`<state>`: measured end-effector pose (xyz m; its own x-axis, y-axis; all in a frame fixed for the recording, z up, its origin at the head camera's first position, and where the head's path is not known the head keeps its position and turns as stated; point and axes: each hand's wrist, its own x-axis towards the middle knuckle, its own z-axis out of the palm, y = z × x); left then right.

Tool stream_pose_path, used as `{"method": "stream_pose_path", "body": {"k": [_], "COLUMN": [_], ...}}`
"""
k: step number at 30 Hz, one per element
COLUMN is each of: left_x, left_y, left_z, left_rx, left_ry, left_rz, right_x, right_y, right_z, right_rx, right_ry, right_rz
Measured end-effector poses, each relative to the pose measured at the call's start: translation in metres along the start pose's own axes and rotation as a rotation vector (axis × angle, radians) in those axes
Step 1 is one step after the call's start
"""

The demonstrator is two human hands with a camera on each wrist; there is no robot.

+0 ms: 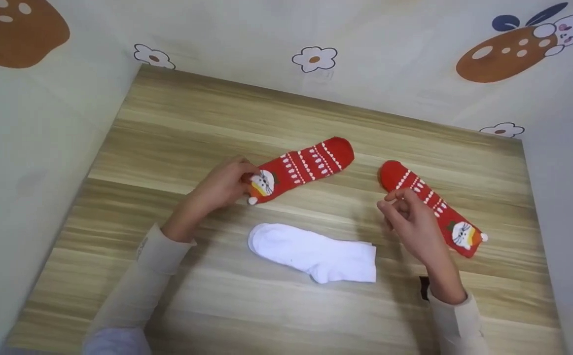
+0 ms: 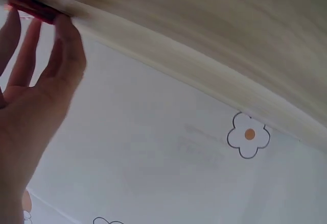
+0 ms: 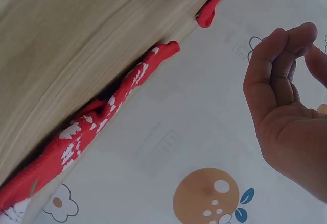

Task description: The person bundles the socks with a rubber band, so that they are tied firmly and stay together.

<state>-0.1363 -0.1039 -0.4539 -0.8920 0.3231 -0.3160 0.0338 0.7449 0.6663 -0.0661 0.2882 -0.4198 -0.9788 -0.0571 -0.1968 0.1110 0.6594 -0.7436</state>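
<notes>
A red sock (image 1: 311,161) with white patterns and a cat-like face at its cuff lies slantwise on the wooden table. My left hand (image 1: 223,183) pinches that cuff end; in the left wrist view the fingers (image 2: 69,40) meet the red edge. The second red sock (image 1: 429,199), of matching design, lies to the right, partly hidden by my right hand (image 1: 414,224). That hand is held above the table, fingers loosely bent, with nothing in it. Nearer to me, white socks (image 1: 311,251) lie flat, seemingly one on another, toes to the left.
The wooden table (image 1: 178,123) meets pale walls (image 1: 237,44) printed with flowers and orange fruit shapes at the back and sides. A small black patch (image 1: 424,287) shows beside the right wrist.
</notes>
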Motion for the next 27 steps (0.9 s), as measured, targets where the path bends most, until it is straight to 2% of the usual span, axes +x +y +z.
{"method": "stream_pose_path", "body": {"k": [8, 17, 23, 27], "left_x": [0.003, 0.005, 0.005, 0.004], "left_y": [0.001, 0.002, 0.005, 0.008], "left_z": [0.005, 0.013, 0.015, 0.015], "left_rx": [-0.020, -0.020, -0.048, -0.052], "left_ry": [-0.079, -0.103, -0.141, -0.160], "left_rz": [0.012, 0.029, 0.014, 0.006], "right_x": [0.004, 0.012, 0.024, 0.034], "right_y": [0.001, -0.003, -0.006, -0.006], "right_z": [0.003, 0.010, 0.023, 0.032], "right_rx": [0.020, 0.059, 0.111, 0.088], "right_ry": [0.000, -0.012, -0.040, -0.039], "right_rz": [0.006, 0.004, -0.026, -0.060]}}
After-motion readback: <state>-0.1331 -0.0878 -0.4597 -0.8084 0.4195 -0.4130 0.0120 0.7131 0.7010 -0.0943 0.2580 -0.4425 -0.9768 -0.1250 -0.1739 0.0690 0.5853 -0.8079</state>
